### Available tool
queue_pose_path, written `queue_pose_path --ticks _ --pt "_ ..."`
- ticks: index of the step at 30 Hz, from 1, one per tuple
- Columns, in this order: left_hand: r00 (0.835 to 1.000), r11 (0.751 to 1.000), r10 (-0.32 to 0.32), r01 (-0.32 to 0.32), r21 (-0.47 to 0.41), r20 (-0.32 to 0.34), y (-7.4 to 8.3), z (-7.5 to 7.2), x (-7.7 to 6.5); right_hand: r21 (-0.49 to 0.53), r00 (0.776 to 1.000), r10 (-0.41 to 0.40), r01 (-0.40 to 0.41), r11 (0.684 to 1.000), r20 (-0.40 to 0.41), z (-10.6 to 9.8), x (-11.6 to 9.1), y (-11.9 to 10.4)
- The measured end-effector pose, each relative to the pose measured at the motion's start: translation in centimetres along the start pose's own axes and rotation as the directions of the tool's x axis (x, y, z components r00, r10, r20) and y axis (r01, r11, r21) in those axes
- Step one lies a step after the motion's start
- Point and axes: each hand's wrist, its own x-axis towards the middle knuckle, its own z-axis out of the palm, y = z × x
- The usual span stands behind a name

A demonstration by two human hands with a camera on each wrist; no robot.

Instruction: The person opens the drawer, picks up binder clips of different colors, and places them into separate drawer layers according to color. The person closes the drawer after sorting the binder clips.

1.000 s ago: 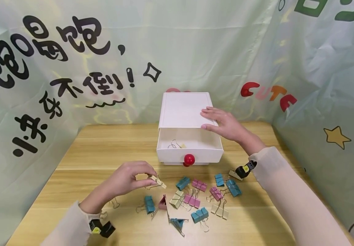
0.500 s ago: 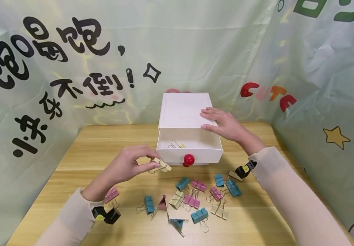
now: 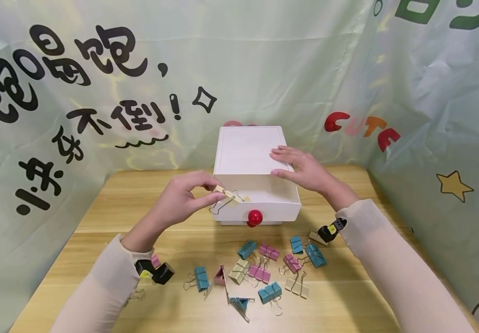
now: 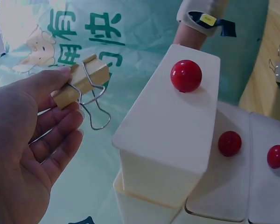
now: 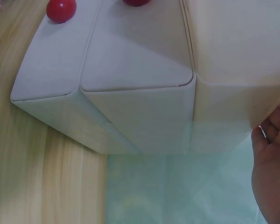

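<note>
My left hand (image 3: 185, 196) pinches a yellow binder clip (image 3: 227, 194) between thumb and fingers, over the left side of the pulled-out top drawer (image 3: 281, 212). In the left wrist view the binder clip (image 4: 91, 77) shows its wire handles hanging loose, and the other fingers are loosely bent. Part of another yellow clip (image 3: 246, 199) shows inside the drawer. Flat along the right edge of the white drawer cabinet (image 3: 243, 148), my right hand (image 3: 301, 169) rests with its fingers extended. The right wrist view catches only part of that hand (image 5: 273, 154) against the cabinet's side.
Blue, pink and yellow binder clips lie scattered in front of the cabinet, among them a blue one (image 3: 270, 292) and a pink one (image 3: 269, 251). Red knobs (image 4: 230, 143) stick out from the drawer fronts. A printed cloth (image 3: 264, 69) hangs behind the table.
My left hand has carried the yellow binder clip up and forward from above the table to the drawer's left side. The right hand has stayed on the cabinet.
</note>
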Motion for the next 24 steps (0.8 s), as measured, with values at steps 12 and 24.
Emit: queue_pose_path --ticks 12,24 --pt "0.993 0.985 -0.112 0.105 0.135 0.044 -0.4 1.2 3.0 -0.005 1.000 -0.014 0.014 1.000 -0.002 0.0 0.1 0.1" --pt "0.950 0.956 -0.241 0.198 0.217 0.199 -1.0 2.9 4.9 -0.004 1.000 -0.001 0.001 1.000 -0.006 0.1 0.0 0.0"
